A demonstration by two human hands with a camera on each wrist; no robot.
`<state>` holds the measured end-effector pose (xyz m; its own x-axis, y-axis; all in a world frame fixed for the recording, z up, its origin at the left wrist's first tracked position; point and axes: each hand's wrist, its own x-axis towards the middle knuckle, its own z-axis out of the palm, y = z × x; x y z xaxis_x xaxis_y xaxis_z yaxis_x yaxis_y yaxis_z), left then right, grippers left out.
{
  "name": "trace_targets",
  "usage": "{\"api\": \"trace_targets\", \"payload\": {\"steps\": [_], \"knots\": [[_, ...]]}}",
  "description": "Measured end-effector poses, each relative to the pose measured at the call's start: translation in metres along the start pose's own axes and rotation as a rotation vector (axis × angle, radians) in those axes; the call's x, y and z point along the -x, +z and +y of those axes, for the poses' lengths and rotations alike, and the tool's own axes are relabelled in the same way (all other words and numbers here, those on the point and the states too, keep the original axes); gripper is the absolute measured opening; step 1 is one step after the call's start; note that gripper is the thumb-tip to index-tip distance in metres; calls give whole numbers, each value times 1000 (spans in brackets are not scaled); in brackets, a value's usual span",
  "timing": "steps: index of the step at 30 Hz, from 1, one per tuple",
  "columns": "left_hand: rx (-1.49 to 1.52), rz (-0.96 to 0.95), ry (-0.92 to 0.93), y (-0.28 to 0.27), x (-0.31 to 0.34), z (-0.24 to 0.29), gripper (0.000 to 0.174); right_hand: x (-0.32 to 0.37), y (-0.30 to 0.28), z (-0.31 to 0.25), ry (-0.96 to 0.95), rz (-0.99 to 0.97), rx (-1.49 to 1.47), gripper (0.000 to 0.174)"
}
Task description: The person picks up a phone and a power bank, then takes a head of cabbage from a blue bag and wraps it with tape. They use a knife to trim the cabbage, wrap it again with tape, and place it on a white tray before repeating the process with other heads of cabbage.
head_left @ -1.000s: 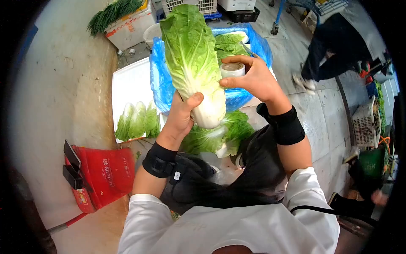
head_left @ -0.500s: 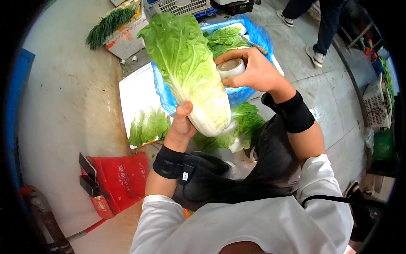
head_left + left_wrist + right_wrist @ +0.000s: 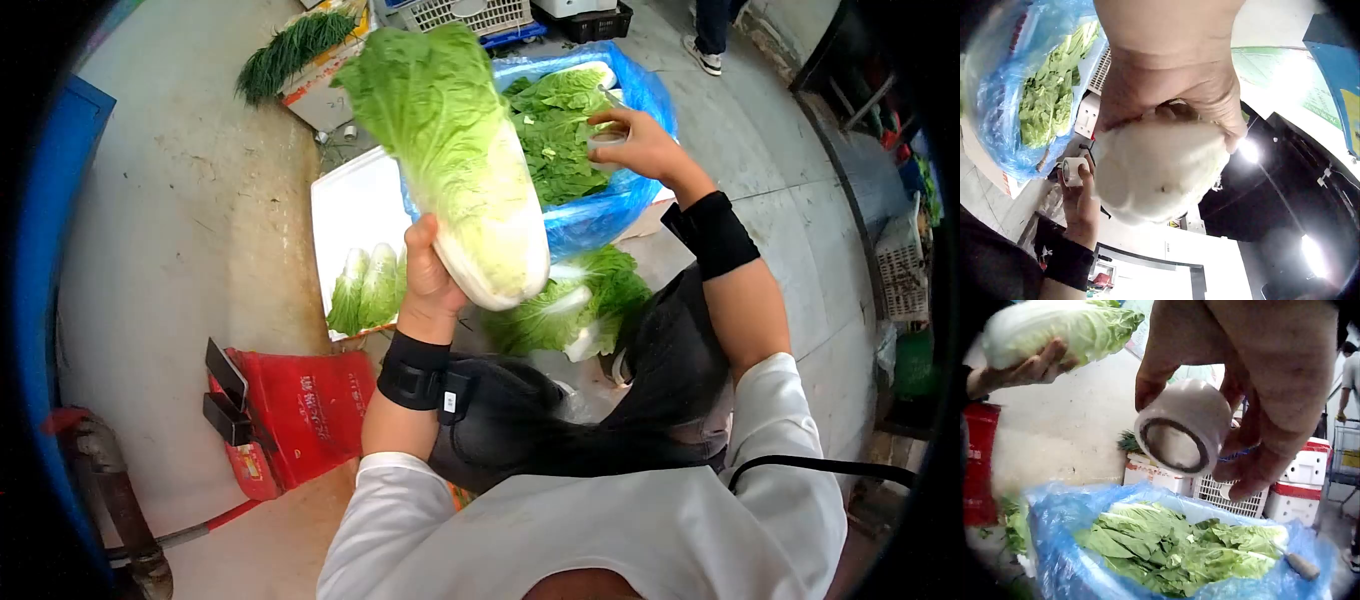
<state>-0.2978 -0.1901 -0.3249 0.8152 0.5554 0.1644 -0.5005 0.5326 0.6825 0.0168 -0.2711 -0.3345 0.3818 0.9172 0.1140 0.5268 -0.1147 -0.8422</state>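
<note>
One large leafy cabbage (image 3: 492, 190) is held in the left hand (image 3: 434, 278) in the head view, its white base toward the body and its green leaves away. The right hand (image 3: 655, 152), apart from it, holds a white roll (image 3: 608, 146) over the greens (image 3: 560, 165) within the blue plastic (image 3: 590, 225); smaller cabbages (image 3: 378, 290) lie on a white panel (image 3: 335, 205). In the left wrist view, the left hand's fingers and thumb curl round the cabbage near its base; this firm part probably bears a snug grip better than the leaves, which a hard squeeze could bruise. In the right wrist view, the right hand's fingers pinch the roll from its sides, its ringed opening exposed. Good handling here likely calls for a steady cabbage, light fingertip pressure on the roll's outer face, and clearance from the tool handle (image 3: 1302, 567) at the edge of the greens.
</note>
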Motion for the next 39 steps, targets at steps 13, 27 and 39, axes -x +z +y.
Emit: {"api": "trace_targets", "payload": {"steps": [13, 27, 39], "knots": [[217, 65, -258, -32, 9, -19, 70, -15, 2, 30, 25, -277, -199, 79], [279, 119, -269, -26, 9, -16, 68, -65, 45, 136, -166, 145, 462, 48], [24, 84, -274, -22, 10, -7, 68, -87, 75, 150, -156, 1, 729, 56]]}}
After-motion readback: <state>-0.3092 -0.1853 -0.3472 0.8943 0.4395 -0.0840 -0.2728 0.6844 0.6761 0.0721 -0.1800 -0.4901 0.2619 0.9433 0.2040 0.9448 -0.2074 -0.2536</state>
